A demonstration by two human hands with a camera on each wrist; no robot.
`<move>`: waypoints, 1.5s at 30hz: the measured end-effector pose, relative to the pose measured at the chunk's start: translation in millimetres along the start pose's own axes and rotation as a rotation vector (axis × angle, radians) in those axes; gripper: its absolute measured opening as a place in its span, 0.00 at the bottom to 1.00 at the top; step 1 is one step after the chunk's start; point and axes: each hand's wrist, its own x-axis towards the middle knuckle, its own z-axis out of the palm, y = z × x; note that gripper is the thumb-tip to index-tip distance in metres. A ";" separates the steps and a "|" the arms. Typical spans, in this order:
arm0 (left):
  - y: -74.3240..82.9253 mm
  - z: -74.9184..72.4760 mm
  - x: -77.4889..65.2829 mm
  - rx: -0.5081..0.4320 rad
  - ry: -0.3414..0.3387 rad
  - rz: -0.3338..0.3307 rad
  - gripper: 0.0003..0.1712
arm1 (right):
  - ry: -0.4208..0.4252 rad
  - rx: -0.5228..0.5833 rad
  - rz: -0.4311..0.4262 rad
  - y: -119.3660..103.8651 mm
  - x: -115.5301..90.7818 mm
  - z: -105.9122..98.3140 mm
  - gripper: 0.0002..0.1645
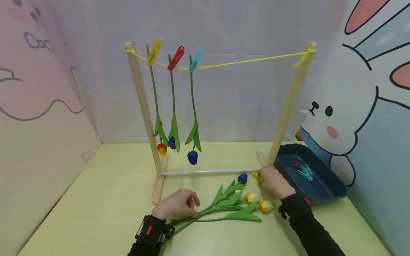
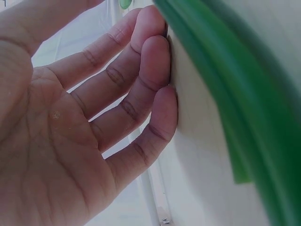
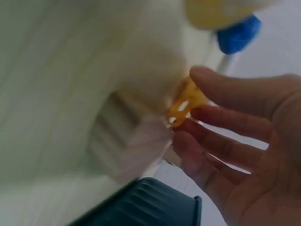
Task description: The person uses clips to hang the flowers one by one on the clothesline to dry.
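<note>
L hand by loose tulips, fingers & thumb apart; R hand pinches yel. clip nr R post.

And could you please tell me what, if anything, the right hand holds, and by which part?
The right hand pinches a yellow clip; which end the fingers grip cannot be told.

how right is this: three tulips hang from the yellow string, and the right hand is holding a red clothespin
Only the clothespin's colour is wrong: the right hand is holding a yellow clothespin, as the right wrist view shows. Three tulips do hang from the yellow string.
</note>
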 end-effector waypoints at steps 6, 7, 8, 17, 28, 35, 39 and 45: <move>-1.0 -0.5 1.8 0.008 0.001 -0.002 0.14 | 0.064 -0.023 -0.037 4.5 -4.0 9.1 0.05; -1.0 -0.6 1.8 0.007 0.000 -0.003 0.14 | 0.062 -0.006 -0.025 4.3 -5.4 8.0 0.04; -0.9 -0.7 1.9 0.006 0.000 -0.003 0.14 | 0.059 0.012 -0.005 4.3 -6.6 6.3 0.04; 1.0 -2.2 0.8 -0.003 -0.013 0.000 0.13 | 0.052 0.238 0.051 7.2 -17.8 -18.6 0.11; 1.1 -3.0 1.3 0.019 -0.059 0.017 0.07 | 0.249 0.708 -0.081 4.3 -20.2 -17.9 0.20; -0.1 -2.3 2.2 0.021 -0.059 0.037 0.04 | 0.283 0.896 -0.137 0.1 -21.3 -17.6 0.16; 0.0 -2.2 2.9 0.025 -0.063 0.044 0.04 | 0.277 0.975 -0.161 0.1 -23.3 -18.7 0.14; 0.1 -1.2 3.6 0.035 -0.059 0.036 0.03 | 0.279 1.047 -0.193 0.6 -22.9 -19.3 0.11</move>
